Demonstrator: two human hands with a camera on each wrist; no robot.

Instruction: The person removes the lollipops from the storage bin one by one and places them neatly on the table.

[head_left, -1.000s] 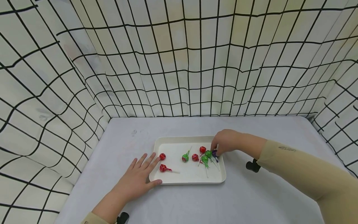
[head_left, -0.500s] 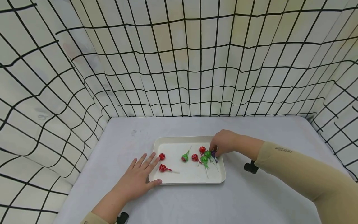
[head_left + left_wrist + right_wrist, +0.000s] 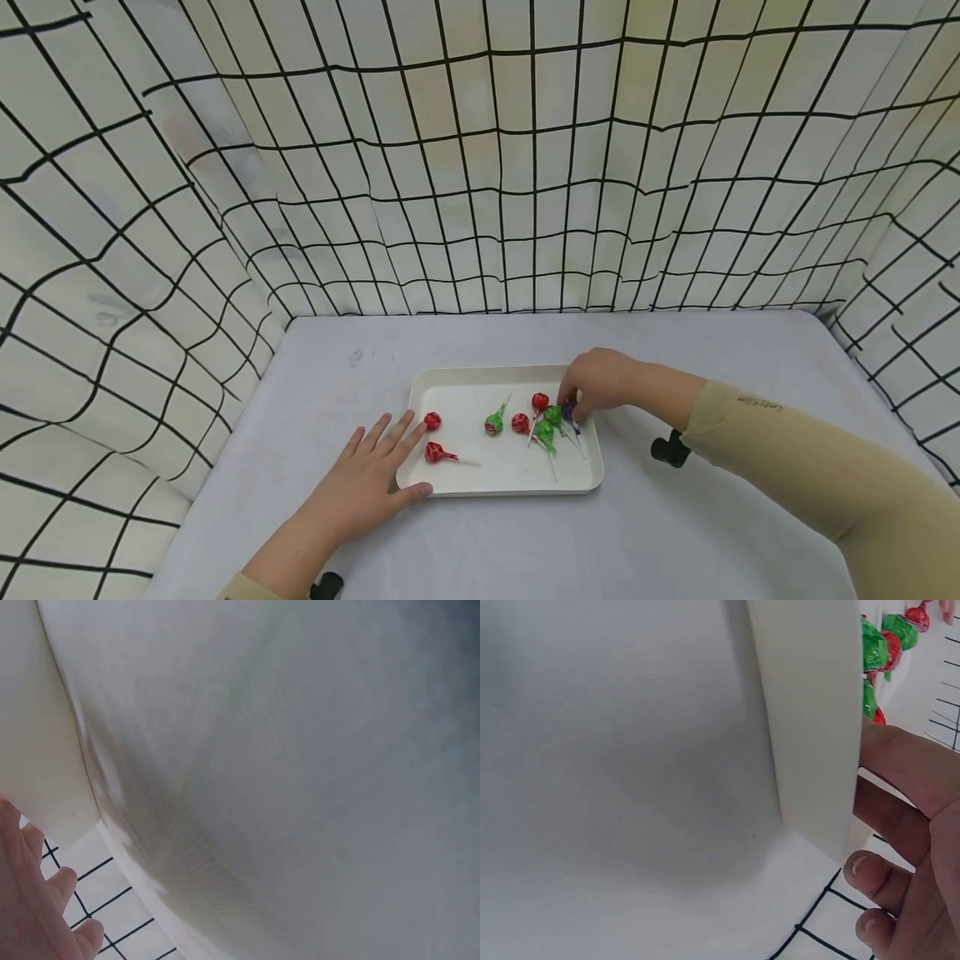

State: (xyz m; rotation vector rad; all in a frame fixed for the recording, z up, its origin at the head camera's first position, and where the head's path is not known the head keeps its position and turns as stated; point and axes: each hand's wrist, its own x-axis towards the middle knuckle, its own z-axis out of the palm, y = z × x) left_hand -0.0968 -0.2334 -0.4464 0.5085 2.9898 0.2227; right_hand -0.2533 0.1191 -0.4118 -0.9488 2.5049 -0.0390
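A white tray [image 3: 480,479] holds several wrapped lollipops. My left hand [image 3: 369,482] lies with spread, straight fingers at the tray's left end, its thumb over the front left corner. Near those fingertips are a red lollipop [image 3: 432,421] and another red lollipop [image 3: 435,452] with its stick pointing right. My right hand [image 3: 602,382] reaches over the tray's right end, and its thumb and forefinger pinch a purple lollipop [image 3: 568,412]. In the right wrist view the fingertips of my right hand [image 3: 911,825] are partly hidden behind the tray wall [image 3: 810,712].
Beside the purple lollipop are a green lollipop [image 3: 545,433], a red lollipop [image 3: 539,402] and others, sticks overlapping. A single green lollipop [image 3: 493,422] lies near the tray's middle. A white cloth covers the table [image 3: 675,533]; black-gridded white walls [image 3: 510,208] enclose it.
My right hand has shifted slightly left with the purple lollipop at its fingertips. The left hand keeps its place at the tray. The head view has drifted a little.
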